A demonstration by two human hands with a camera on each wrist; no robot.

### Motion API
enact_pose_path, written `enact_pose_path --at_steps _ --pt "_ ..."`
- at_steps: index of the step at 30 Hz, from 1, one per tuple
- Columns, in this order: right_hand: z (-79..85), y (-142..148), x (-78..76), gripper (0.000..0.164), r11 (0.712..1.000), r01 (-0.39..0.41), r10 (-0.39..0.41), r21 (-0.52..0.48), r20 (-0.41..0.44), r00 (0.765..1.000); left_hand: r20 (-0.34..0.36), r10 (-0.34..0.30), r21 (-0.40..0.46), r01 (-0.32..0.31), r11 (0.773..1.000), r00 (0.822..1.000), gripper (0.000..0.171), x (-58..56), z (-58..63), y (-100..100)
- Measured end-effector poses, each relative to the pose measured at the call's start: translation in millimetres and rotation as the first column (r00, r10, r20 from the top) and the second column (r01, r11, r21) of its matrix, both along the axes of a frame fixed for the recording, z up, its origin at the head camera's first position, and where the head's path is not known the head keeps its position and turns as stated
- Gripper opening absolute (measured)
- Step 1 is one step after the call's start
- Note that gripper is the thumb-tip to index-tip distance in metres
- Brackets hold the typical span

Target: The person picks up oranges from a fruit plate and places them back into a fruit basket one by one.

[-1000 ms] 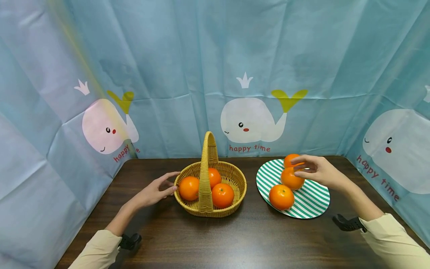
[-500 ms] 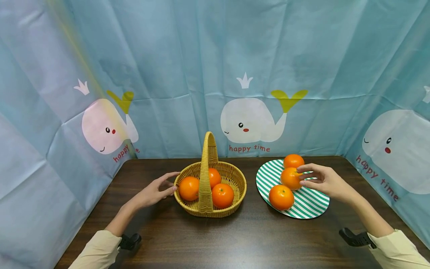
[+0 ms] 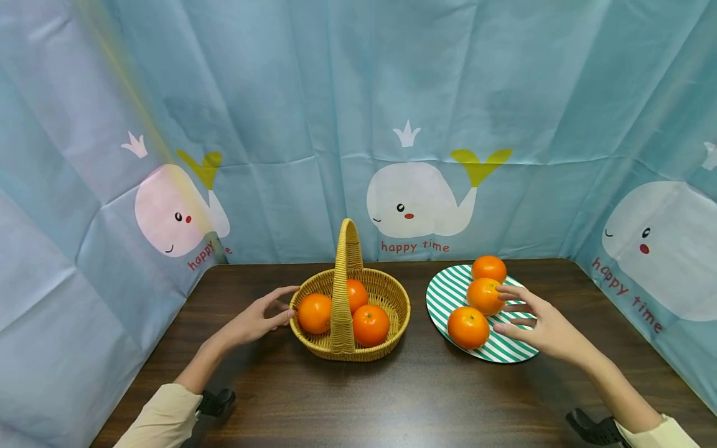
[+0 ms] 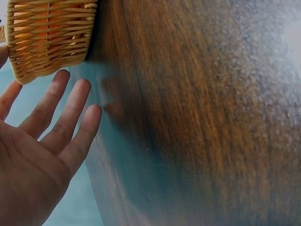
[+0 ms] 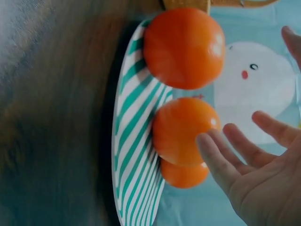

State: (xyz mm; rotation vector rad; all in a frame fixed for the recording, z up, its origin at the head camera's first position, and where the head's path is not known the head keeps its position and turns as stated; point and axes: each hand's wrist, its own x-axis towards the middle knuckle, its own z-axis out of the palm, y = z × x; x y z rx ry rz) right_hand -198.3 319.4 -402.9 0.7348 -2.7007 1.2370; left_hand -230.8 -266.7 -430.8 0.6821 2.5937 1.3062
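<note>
A yellow wicker basket (image 3: 399, 305) with a tall handle holds three oranges (image 3: 371, 325). At its left rim is my left hand (image 3: 252, 320), fingers extended and fingertips at the wicker; in the left wrist view the palm (image 4: 28, 174) faces the camera. On the right, a plate with green and white stripes (image 3: 506, 350) carries three more oranges (image 3: 468, 327) in a rough row. My right hand (image 3: 543, 326) hovers over the plate's right side with loosely spread fingers, holding nothing. In the right wrist view, its fingertips overlap the middle orange (image 5: 181, 127); contact cannot be told.
Everything stands on a dark wooden table (image 3: 392, 398). A light blue curtain (image 3: 291, 124) printed with whales hangs behind the table and along both sides. Each wrist wears a black strap (image 3: 215, 402).
My right hand has drawn back toward the near right, away from the rear orange, with its fingers spreading. The left hand, basket and oranges stay put.
</note>
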Motion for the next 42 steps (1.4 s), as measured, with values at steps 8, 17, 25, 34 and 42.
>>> enact_pose_path --at_steps 8,17,25,34,42 --pt "-3.3 -15 8.0 0.07 1.0 0.024 -0.024 0.008 0.043 0.999 0.003 0.003 0.005 -0.003 1.0 1.0 0.058 0.9 -0.5 -1" --pt "-14.5 -28 5.5 0.07 1.0 0.003 -0.003 -0.006 0.072 0.997 -0.001 0.002 0.008 -0.002 1.0 1.0 0.058 1.3 0.7 0" --pt "-28.5 -40 1.2 0.066 0.999 0.028 -0.026 -0.036 0.058 0.998 0.0 0.002 -0.002 -0.002 1.0 1.0 0.058 0.4 0.8 0" --pt "-36.0 -46 -2.5 0.063 0.998 0.052 -0.052 -0.018 -0.018 0.998 0.01 0.004 -0.002 -0.004 1.0 1.0 0.058 -0.2 1.1 0" --pt "-37.0 -48 -6.8 0.062 0.999 0.009 -0.01 -0.041 -0.017 1.0 0.014 0.0 -0.002 0.0 1.0 1.0 0.058 -0.5 2.4 1"
